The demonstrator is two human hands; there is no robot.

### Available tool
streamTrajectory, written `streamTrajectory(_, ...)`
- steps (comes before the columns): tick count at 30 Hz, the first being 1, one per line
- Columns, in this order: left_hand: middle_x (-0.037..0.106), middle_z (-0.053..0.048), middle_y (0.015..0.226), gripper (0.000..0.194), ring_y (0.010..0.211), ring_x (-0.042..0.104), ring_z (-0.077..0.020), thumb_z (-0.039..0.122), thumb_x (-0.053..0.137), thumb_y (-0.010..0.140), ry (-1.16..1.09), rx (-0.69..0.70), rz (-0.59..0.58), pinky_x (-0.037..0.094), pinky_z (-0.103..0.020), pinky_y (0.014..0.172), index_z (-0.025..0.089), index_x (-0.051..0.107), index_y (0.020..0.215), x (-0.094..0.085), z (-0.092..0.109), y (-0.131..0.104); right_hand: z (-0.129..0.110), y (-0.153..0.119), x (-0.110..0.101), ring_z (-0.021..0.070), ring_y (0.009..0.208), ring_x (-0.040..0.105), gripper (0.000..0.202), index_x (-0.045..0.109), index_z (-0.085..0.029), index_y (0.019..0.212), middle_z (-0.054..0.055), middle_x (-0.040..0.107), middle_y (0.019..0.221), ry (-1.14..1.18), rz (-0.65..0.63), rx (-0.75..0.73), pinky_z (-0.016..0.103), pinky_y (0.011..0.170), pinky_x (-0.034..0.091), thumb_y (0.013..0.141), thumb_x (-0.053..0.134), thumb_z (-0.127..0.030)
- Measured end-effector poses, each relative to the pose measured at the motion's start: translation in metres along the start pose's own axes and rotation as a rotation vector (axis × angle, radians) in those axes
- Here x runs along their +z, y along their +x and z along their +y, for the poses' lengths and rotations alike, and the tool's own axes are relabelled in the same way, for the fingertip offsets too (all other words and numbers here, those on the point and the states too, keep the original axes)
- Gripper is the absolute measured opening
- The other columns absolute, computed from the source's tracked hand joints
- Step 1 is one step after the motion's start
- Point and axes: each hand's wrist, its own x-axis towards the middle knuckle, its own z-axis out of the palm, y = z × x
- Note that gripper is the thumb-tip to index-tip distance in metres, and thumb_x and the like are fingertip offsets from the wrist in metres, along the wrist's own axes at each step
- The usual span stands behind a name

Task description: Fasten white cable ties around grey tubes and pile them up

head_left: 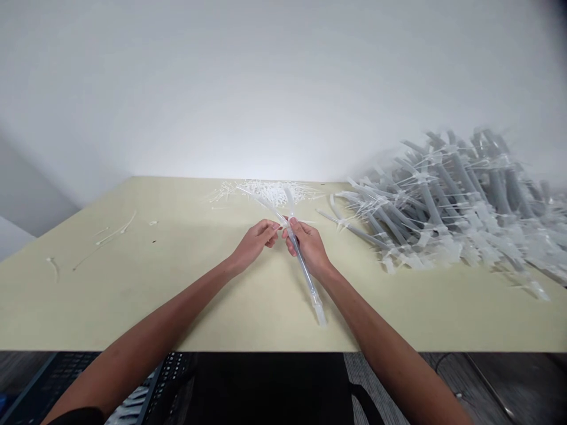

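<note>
Over the middle of the table, my right hand (305, 242) is closed around a translucent grey plastic tube (303, 265). Two branches fork from its upper end, and a whitish end piece (319, 313) is at its lower end. At the fork, my left hand (262, 234) pinches a thin white cable tie (278, 226), mostly hidden by the fingers. A thin white tail sticks out to the right above my right hand. Behind the hands, a heap of loose white cable ties (270, 192) lies on the table.
A large pile of similar forked tubes (438, 200) with cable ties on them covers the right side of the table (133, 307). Several stray cable ties (116, 233) lie at the left. A white wall (266, 88) rises behind; a dark crate (39, 383) is below the front edge.
</note>
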Motion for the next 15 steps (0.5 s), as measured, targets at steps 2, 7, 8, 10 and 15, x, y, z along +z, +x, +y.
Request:
streamTrajectory(2,0.053,-0.003,0.079,0.032,0.071,0.05,-0.0121,0.047,0.045,0.082,-0.063,0.019,-0.009,0.042,-0.026,0.071,0.016,0.052,0.08,-0.0009,0.0001,0.0014,-0.0006,-0.0015,0.0035,0.0065,0.037,0.039,0.041,0.058,-0.015,0.07,-0.001,0.051,0.05,0.035,-0.026,0.017,0.022,0.039,0.031,0.081,0.047,-0.052)
streamTrajectory(7,0.052,-0.001,0.072,0.03,0.07,0.05,-0.0119,0.043,0.046,0.083,-0.053,0.093,-0.003,0.041,-0.027,0.073,0.015,0.05,0.071,0.0009,0.0,0.0008,-0.0025,-0.0037,0.0105,0.0063,0.037,0.039,0.04,0.059,-0.015,0.07,0.001,0.055,0.054,0.042,-0.027,0.038,0.022,0.039,0.03,0.077,0.051,-0.053)
streamTrajectory(8,0.051,-0.001,0.071,0.029,0.07,0.05,-0.0121,0.042,0.045,0.083,-0.036,0.105,0.01,0.041,-0.027,0.073,0.016,0.05,0.072,0.0012,-0.0001,0.0004,-0.0027,-0.004,0.0109,0.0063,0.037,0.039,0.04,0.059,-0.015,0.069,0.0,0.054,0.053,0.04,-0.027,0.036,0.022,0.039,0.03,0.077,0.051,-0.053)
streamTrajectory(10,0.051,0.0,0.07,0.029,0.071,0.05,-0.0125,0.041,0.044,0.084,0.009,0.119,0.04,0.04,-0.027,0.073,0.016,0.051,0.072,0.0016,-0.0001,-0.0005,-0.0024,-0.0044,0.011,0.0062,0.037,0.038,0.04,0.06,-0.014,0.07,0.0,0.052,0.051,0.042,-0.034,0.033,0.022,0.039,0.03,0.079,0.05,-0.052)
streamTrajectory(15,0.054,-0.001,0.073,0.029,0.073,0.05,-0.013,0.039,0.042,0.084,0.154,0.141,0.125,0.039,-0.025,0.074,0.017,0.05,0.067,0.0032,0.0,-0.0012,-0.0022,-0.0056,0.0107,0.0061,0.036,0.034,0.042,0.06,-0.014,0.069,-0.001,0.05,0.048,0.061,-0.055,0.042,0.022,0.039,0.026,0.08,0.047,-0.053)
